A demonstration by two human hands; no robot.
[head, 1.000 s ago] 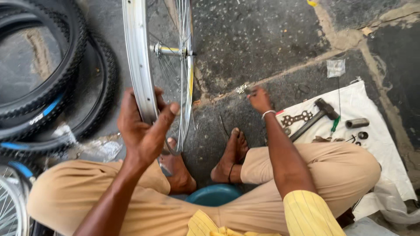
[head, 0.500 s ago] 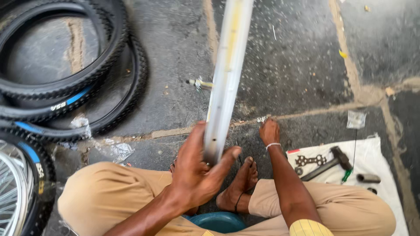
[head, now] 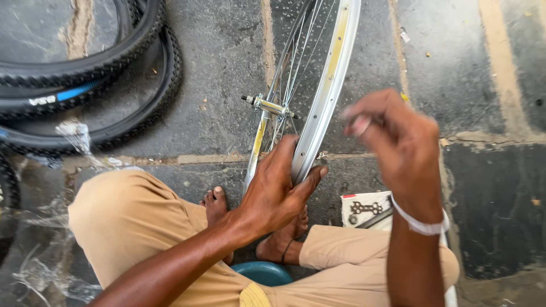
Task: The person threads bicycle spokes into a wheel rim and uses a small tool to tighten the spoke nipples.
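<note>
Currently the left hand (head: 278, 196) clamps the silver bicycle rim (head: 327, 91), which stands upright on the pavement (head: 216, 68) between the seated person's knees. The right hand (head: 398, 142) hovers beside it, fingers pinched; its contents are blurred.

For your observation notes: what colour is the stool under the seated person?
Teal-blue round stool, seen in the head view.

Tyres (head: 91, 74) left of wheel rim (head: 327, 96)
</note>
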